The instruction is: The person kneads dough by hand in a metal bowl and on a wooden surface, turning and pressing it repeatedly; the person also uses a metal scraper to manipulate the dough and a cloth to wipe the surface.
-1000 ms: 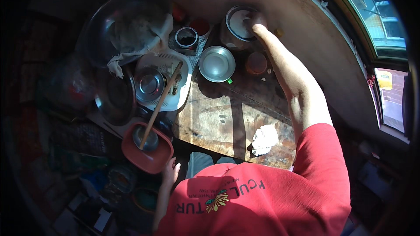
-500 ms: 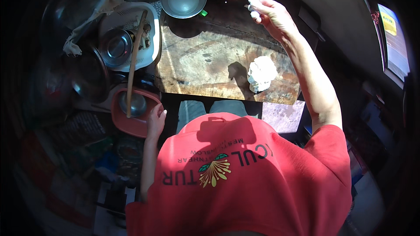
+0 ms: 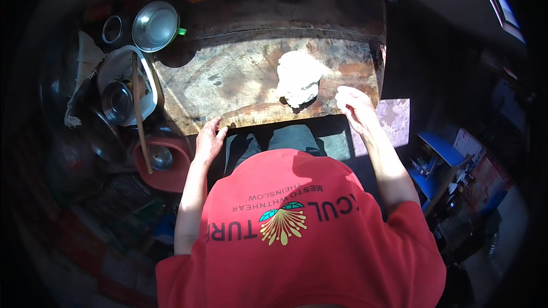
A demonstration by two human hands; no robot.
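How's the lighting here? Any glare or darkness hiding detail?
Head view: harsh sun washes out the white lump and brightens the right hand; the wooden tabletop is sunlit near, shaded far; gloom hides detail left of the red basin; the picture darkens toward its corners.

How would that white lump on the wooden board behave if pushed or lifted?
The white lump would probably resist rolling across the wooden board, as its outline is irregular. It may squash or sag when lifted, since its lumpy edges suggest something soft. Bright glare hides whether it is sticky.
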